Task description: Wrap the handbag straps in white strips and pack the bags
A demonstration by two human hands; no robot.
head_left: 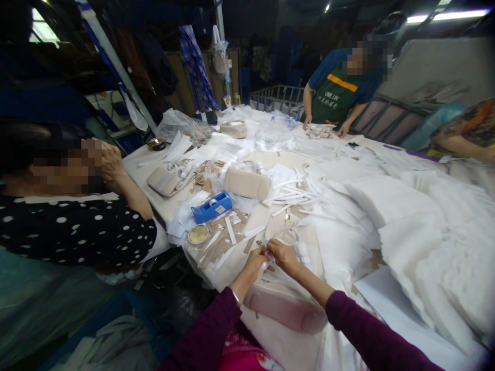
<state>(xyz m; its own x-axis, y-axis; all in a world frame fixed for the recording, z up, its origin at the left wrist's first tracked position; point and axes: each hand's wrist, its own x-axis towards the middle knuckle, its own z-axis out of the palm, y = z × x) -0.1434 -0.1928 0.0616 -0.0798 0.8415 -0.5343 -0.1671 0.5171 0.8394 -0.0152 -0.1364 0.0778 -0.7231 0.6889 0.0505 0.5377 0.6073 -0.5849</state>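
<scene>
My left hand [253,265] and my right hand [285,256] meet over the near edge of the table, fingers pinched together. Between them is a bag strap [266,264] with pale wrapping, and a small gold-coloured clasp [259,242] sticks out past the fingertips. How the wrapping is fastened is hidden by my fingers. Just below my hands lies a pinkish-beige handbag [286,309] at the table edge. Beyond them, another gold clasp [287,219] rests on pale material.
A blue tape dispenser [212,207], a round yellow-topped tin [198,234] and cardboard strips lie to the left. Beige bags [247,184] and white tubes [294,195] sit farther back. White foam sheets [425,232] pile up at right. Co-workers are at the left, back and right.
</scene>
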